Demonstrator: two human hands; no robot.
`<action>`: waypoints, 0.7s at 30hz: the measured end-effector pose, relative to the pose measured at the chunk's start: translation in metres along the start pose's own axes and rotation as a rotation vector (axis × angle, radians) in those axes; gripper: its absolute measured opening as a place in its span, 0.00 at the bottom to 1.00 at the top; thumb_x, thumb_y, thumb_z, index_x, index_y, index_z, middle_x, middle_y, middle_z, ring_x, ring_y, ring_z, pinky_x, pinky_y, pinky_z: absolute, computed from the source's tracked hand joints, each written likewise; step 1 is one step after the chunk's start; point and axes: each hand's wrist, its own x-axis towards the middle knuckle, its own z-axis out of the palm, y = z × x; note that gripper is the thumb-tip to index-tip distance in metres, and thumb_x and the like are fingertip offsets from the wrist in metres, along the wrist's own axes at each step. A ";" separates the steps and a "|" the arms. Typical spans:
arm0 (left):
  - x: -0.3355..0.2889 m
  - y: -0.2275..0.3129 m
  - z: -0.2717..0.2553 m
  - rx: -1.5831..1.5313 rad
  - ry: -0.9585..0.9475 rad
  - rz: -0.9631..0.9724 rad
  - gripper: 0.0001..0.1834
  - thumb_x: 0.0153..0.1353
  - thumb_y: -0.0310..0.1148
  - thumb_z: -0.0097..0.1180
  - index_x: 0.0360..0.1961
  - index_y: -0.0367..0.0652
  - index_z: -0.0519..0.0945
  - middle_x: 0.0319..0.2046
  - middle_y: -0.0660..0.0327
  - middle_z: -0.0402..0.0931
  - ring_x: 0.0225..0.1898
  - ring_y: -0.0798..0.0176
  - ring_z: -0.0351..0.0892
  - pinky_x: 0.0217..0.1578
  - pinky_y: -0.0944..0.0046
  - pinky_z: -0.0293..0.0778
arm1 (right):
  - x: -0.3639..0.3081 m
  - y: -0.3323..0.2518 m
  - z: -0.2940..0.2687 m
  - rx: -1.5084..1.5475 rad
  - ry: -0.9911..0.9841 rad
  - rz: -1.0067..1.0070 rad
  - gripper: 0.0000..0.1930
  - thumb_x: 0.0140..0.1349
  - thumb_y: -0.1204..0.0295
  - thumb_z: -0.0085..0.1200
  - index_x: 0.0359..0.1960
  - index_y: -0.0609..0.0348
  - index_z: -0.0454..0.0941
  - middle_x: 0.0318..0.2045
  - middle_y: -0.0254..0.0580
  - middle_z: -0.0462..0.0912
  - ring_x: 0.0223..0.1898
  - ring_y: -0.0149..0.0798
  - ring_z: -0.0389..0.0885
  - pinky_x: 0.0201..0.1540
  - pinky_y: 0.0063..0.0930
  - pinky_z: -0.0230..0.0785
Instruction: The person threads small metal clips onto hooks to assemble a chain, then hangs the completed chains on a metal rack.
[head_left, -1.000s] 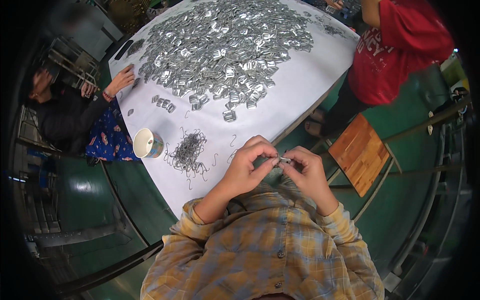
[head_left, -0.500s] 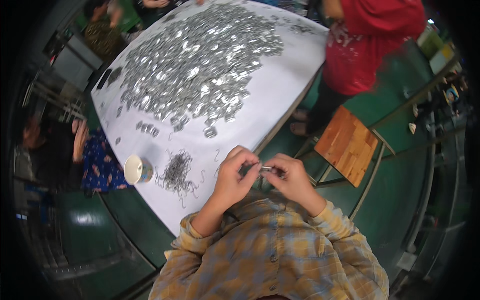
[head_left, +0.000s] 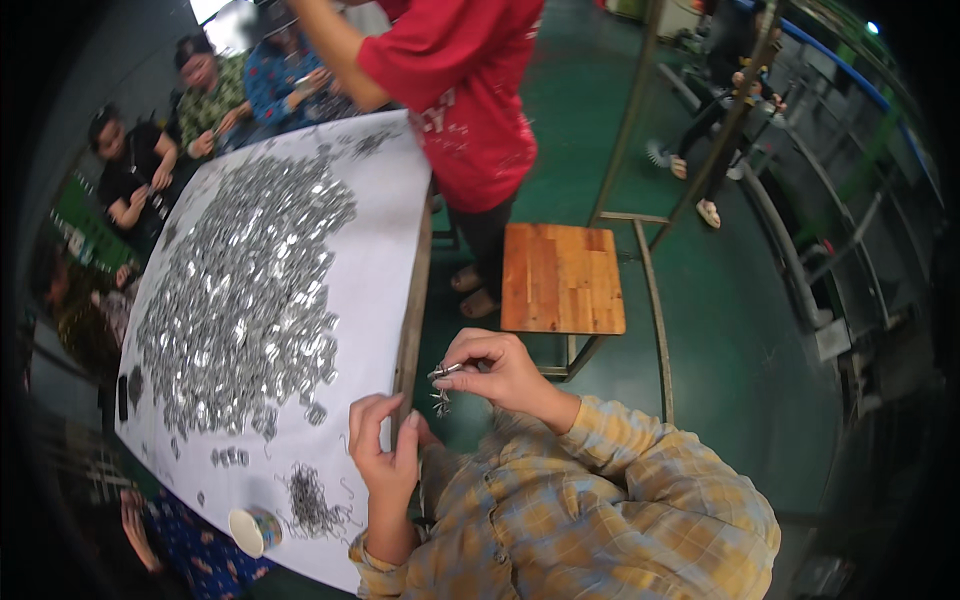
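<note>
My right hand (head_left: pixel 505 377) pinches a small shiny metal piece (head_left: pixel 445 371) between thumb and fingertips, just off the table's right edge. Spiky metal bits (head_left: pixel 441 402) dangle under it; their exact kind is too small to tell. Over the table's near right edge is my left hand (head_left: pixel 382 455), its thumb and fingers apart and nothing visible between them. Left of that hand lies a tangled heap of thin bent wire hooks (head_left: pixel 312 503). A wide pile of small silvery metal pieces (head_left: pixel 240 300) covers much of the white table top (head_left: pixel 385 215).
A paper cup (head_left: pixel 246 532) stands by the wire heap, near a few loose metal pieces (head_left: pixel 230 457). A wooden stool (head_left: pixel 563 278) is to the right, below a metal frame. Someone in a red shirt (head_left: pixel 480 110) stands at the table; several people sit along its far and left sides.
My view has swung to the right. My hands, together at the small metal piece before, are now apart; the right one keeps metal in its fingers, while the left has spread.
</note>
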 end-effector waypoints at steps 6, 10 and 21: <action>-0.016 -0.010 0.003 -0.008 -0.061 -0.074 0.09 0.48 0.18 0.54 0.33 0.33 0.75 0.31 0.56 0.71 0.32 0.63 0.68 0.35 0.67 0.65 | 0.004 -0.044 -0.059 0.027 0.307 -0.115 0.05 0.47 0.78 0.64 0.25 0.63 0.80 0.24 0.30 0.75 0.22 0.19 0.69 0.24 0.14 0.58; -0.019 -0.009 0.010 -0.038 -0.100 -0.087 0.07 0.50 0.19 0.53 0.32 0.34 0.75 0.31 0.57 0.71 0.31 0.64 0.68 0.34 0.68 0.65 | -0.006 -0.090 -0.103 0.009 0.488 -0.186 0.04 0.49 0.79 0.63 0.24 0.63 0.78 0.24 0.31 0.77 0.25 0.19 0.73 0.28 0.13 0.62; 0.014 0.019 0.033 -0.132 -0.277 0.051 0.04 0.48 0.18 0.55 0.28 0.34 0.76 0.28 0.56 0.72 0.31 0.61 0.72 0.35 0.67 0.68 | -0.036 -0.167 -0.173 -0.111 0.557 -0.302 0.04 0.52 0.76 0.61 0.28 0.63 0.80 0.26 0.35 0.81 0.29 0.26 0.77 0.30 0.18 0.68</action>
